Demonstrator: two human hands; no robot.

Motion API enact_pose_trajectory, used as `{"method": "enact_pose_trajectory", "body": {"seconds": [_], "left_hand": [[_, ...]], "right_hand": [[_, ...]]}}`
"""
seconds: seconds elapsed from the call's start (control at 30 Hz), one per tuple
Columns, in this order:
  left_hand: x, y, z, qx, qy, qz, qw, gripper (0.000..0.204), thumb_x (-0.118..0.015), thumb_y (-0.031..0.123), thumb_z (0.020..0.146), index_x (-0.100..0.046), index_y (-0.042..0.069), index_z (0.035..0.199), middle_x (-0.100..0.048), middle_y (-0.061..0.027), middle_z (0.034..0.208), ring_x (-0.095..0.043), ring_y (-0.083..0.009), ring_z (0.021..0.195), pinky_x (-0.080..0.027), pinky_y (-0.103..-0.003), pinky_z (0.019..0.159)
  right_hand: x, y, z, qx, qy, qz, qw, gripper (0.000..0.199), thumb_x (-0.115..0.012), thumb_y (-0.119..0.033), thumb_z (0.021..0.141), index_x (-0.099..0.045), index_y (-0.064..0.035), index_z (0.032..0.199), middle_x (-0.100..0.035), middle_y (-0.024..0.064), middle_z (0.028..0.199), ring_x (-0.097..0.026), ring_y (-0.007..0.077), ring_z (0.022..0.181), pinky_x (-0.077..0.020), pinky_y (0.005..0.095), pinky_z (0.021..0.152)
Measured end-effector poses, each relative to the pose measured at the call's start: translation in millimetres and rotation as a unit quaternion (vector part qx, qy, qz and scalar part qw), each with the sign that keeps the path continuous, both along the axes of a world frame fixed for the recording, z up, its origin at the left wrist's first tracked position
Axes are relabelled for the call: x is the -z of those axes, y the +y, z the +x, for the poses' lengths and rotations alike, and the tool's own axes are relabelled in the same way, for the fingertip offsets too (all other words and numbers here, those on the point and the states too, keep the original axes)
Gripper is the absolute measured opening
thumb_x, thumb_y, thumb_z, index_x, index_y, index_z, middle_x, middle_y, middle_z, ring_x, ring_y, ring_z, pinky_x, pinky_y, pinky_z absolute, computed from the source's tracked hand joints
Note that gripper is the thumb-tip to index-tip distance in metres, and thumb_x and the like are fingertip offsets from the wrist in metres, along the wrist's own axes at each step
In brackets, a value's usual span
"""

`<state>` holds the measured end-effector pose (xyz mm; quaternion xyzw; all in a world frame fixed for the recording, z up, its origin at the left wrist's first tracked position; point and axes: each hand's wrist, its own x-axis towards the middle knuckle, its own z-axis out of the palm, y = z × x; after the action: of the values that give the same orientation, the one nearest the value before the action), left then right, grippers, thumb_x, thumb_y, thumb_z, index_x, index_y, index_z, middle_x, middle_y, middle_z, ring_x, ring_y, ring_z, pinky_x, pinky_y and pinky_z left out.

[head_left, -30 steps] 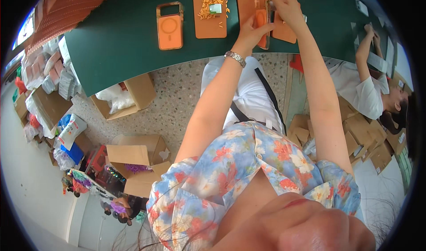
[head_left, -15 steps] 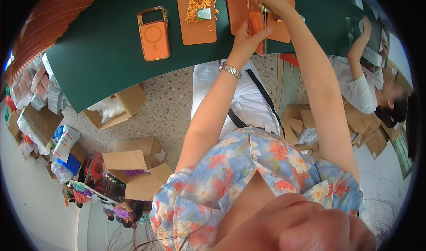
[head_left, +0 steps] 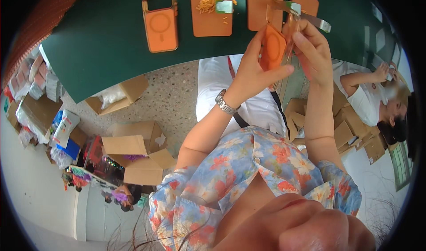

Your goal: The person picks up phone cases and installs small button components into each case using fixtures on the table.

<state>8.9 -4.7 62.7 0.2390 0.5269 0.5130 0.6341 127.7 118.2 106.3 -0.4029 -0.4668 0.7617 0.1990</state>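
My left hand (head_left: 250, 75) grips an orange phone case (head_left: 274, 49) with clear, gold-tinted edges, tilted up above the near edge of the table. The fingers of my right hand (head_left: 316, 51) are bent and pressed against the case's right side. Whether they also pinch a small part there is hidden. A similar orange phone case (head_left: 160, 31) with a ring on its back lies flat at the left. Between the two cases, small gold pieces (head_left: 212, 0) are heaped on an orange-brown mat (head_left: 212, 28), with a small pale-green block (head_left: 224, 6) beside them.
Two more orange-brown mats (head_left: 259, 11) lie on the dark green table (head_left: 106, 42), behind the held case. A silvery strip (head_left: 323, 25) is past my right fingers. Open cardboard boxes (head_left: 137, 149) stand on the floor. At the right a person (head_left: 364, 86) sits at the table.
My right hand has come back from the far side of the table to the case's right side. My left hand has moved right and slightly nearer with the case.
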Motion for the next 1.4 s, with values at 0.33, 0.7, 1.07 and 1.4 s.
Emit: {"method": "enact_pose_trajectory", "body": {"seconds": [0.33,0.7,1.07,1.4], "left_hand": [[25.5,-81.9,-22.3,0.023,-0.027,-0.124,0.992,0.104,-0.083,0.020,0.072,-0.019,-0.002,0.150,-0.053,-0.0130,0.126,-0.057,-0.0172,0.109,-0.048,-0.031,0.091],[36.7,-101.3,-43.0,-0.099,-0.051,-0.136,0.984,0.079,-0.071,0.012,0.081,-0.028,0.002,0.147,-0.051,-0.0123,0.129,-0.058,-0.0191,0.106,-0.052,-0.032,0.087],[34.7,-86.0,-56.0,-0.167,-0.102,-0.113,0.974,0.091,-0.074,0.014,0.081,-0.018,0.004,0.151,-0.045,-0.0130,0.135,-0.057,-0.0181,0.109,-0.052,-0.034,0.091],[29.0,-70.4,-68.0,-0.158,-0.017,-0.065,0.985,0.069,-0.062,0.014,0.085,-0.029,0.003,0.145,-0.048,-0.0187,0.136,-0.061,-0.0235,0.108,-0.055,-0.036,0.084]], "right_hand": [[48.9,-59.2,-6.0,-0.125,0.016,-0.130,0.983,0.019,-0.055,-0.021,0.099,-0.057,-0.0027,0.093,-0.059,0.0027,0.085,-0.051,0.0072,0.073,-0.0416,0.0209,0.066],[154.5,-38.1,-62.2,-0.036,-0.323,0.233,0.917,0.034,-0.064,-0.033,0.092,-0.062,0.0010,0.097,-0.063,0.0052,0.073,-0.059,0.0133,0.060,-0.0437,0.0272,0.052],[131.5,-26.3,-56.0,0.073,-0.222,0.172,0.957,0.026,-0.059,-0.026,0.096,-0.062,0.0003,0.097,-0.066,0.0052,0.075,-0.057,0.0104,0.058,-0.0439,0.0254,0.054],[32.6,24.1,-105.7,-0.198,-0.124,0.414,0.880,0.014,-0.057,-0.013,0.093,-0.054,0.0008,0.096,-0.058,0.0175,0.089,-0.057,0.0312,0.081,-0.0454,0.0350,0.074]]}}
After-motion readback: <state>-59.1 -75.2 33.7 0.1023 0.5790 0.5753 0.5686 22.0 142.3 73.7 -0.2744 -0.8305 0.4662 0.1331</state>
